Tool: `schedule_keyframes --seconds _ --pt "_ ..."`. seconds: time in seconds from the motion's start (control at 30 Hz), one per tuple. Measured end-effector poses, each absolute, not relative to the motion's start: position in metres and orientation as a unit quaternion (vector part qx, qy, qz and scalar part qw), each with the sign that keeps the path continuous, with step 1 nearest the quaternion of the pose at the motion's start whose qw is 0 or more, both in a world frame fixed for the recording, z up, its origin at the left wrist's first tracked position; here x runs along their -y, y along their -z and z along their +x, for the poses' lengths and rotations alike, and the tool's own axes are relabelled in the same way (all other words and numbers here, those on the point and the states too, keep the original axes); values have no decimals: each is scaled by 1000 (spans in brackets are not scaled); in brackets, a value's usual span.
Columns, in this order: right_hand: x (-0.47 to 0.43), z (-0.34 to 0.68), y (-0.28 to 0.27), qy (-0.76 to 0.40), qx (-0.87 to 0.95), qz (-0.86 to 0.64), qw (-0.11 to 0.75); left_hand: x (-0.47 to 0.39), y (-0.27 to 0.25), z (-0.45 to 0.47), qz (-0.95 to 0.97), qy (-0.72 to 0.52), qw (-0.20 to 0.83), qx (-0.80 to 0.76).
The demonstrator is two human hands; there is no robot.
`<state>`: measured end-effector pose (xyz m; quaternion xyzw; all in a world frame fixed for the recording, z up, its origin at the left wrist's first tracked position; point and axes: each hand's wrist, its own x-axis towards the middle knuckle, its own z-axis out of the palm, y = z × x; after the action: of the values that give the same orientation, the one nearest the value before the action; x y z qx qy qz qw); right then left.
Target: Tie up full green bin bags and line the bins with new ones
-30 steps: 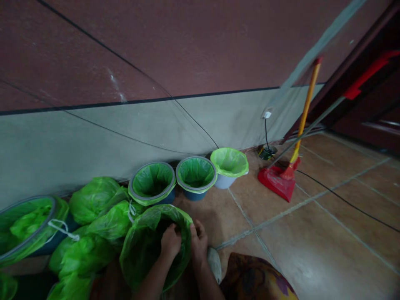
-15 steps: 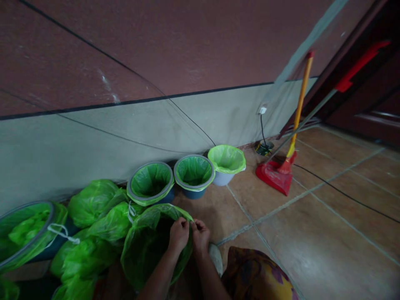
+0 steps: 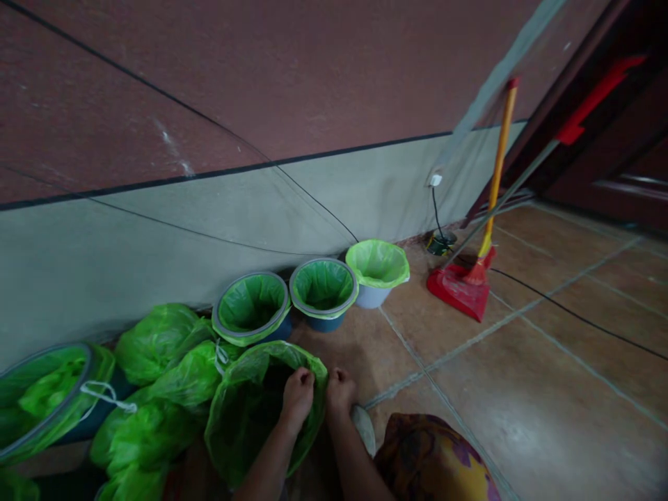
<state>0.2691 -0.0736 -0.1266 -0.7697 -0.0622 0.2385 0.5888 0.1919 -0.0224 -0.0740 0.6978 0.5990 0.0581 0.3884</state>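
A trash bin in front of me is lined with a green plastic bag (image 3: 219, 417), its edge folded over the rim. My left hand (image 3: 298, 398) reaches inside the bin's mouth, fingers pinched at the bag's right inner edge. Just outside the same edge is my right hand (image 3: 341, 391), its fingers pressed together. Whatever they pinch is too small to make out. Beyond the hands, two blue bins with grey rings hold green liners (image 3: 250, 303) (image 3: 323, 285).
A pale bin with a light green liner (image 3: 376, 268) stands by the wall. Stuffed green bags (image 3: 161, 341) and a larger lined bin with a white drawstring (image 3: 107, 396) lie left. To the right are a red dustpan (image 3: 459, 291), a yellow-handled broom (image 3: 498, 181) and a black cable (image 3: 568, 316).
My hands have moved slightly apart at the bag's edge: the right has shifted a little outward to the right, the left stays inside. The view has shifted slightly.
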Motion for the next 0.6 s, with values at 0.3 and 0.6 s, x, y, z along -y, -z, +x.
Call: schedule_keyframes --seconds 0.3,0.6 --pt "51 274 98 -294 235 -719 585 7 66 196 678 -76 380 -624" --pt "35 289 119 -373 205 -745 513 1 75 196 696 -71 397 -594"
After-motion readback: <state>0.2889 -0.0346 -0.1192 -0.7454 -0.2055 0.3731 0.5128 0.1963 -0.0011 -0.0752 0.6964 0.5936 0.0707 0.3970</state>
